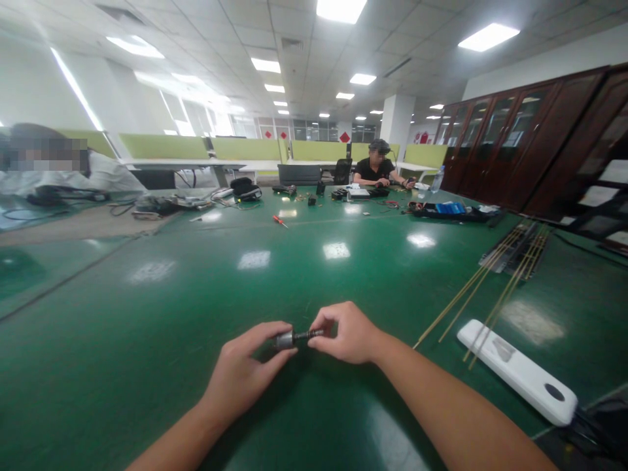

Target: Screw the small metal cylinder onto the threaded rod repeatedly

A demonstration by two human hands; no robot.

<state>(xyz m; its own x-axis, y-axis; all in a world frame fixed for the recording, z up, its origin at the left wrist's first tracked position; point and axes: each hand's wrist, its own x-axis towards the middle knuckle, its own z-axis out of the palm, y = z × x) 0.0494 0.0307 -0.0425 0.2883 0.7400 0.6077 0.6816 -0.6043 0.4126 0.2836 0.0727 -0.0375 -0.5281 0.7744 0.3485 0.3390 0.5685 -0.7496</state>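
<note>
Low over the green table point(161, 347), my left hand point(245, 366) grips a small grey metal cylinder point(284, 341) between thumb and fingers. A thin dark shaft point(301, 336) sticks out of the cylinder's right end, in line with it. My right hand point(347, 332) pinches the far end of this shaft with thumb and forefinger, where a ribbed or coiled part point(315, 333) shows. Both hands are closed, a short gap apart, with the shaft bridging them. The piece looks like a small motor, but its exact kind is too small to tell.
A white power strip-like bar point(520, 373) and several thin brass-coloured rods point(471, 288) lie at the right. Farther off are a red screwdriver point(280, 221), a black pouch point(246, 190) and a black tray with blue items point(449, 209). Two people sit at the table's far side and left.
</note>
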